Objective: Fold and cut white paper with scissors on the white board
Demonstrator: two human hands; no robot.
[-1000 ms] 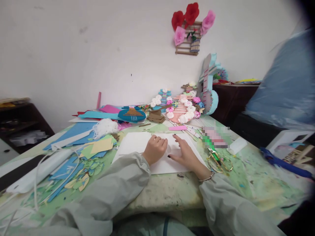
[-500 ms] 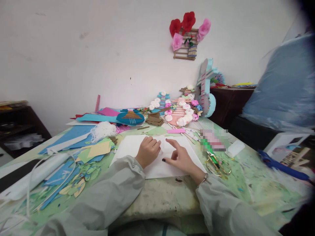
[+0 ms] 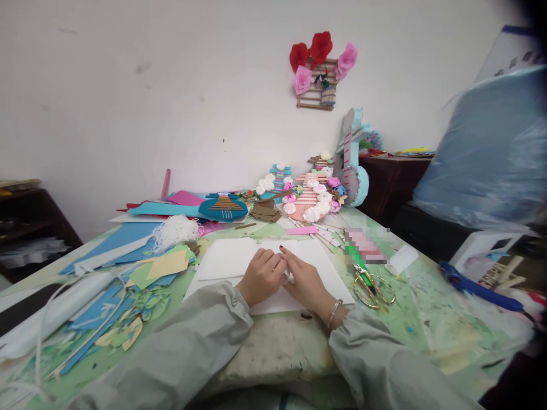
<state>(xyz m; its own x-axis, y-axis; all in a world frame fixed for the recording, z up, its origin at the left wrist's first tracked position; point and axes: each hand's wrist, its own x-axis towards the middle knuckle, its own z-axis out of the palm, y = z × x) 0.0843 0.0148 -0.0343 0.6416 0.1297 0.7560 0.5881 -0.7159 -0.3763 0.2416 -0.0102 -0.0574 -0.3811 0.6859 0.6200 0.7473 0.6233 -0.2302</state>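
My left hand (image 3: pixel 262 276) is closed, its fingers curled inward over the white sheets. Against its fingertips my right hand (image 3: pixel 305 282) is drawn together, thumb and fingers meeting. Between the two hands shows a bit of white paper (image 3: pixel 287 279), mostly hidden by the fingers. Beneath them lies a large white sheet (image 3: pixel 333 279) on the table, with smaller white paper (image 3: pixel 222 259) stacked on its left part. Gold-handled scissors (image 3: pixel 372 287) rest just right of the sheet.
Left of the sheets lie white yarn (image 3: pixel 177 232), yellow paper (image 3: pixel 168 269) and green scraps (image 3: pixel 156 302). Paper-flower crafts (image 3: pixel 314 196) and a teal craft (image 3: pixel 224 208) stand along the wall. A blue-handled tool (image 3: pixel 478 287) is at the right.
My right hand has moved left and closed its gap between thumb and finger, now meeting my left hand. The left hand stays closed. The view has shifted slightly.
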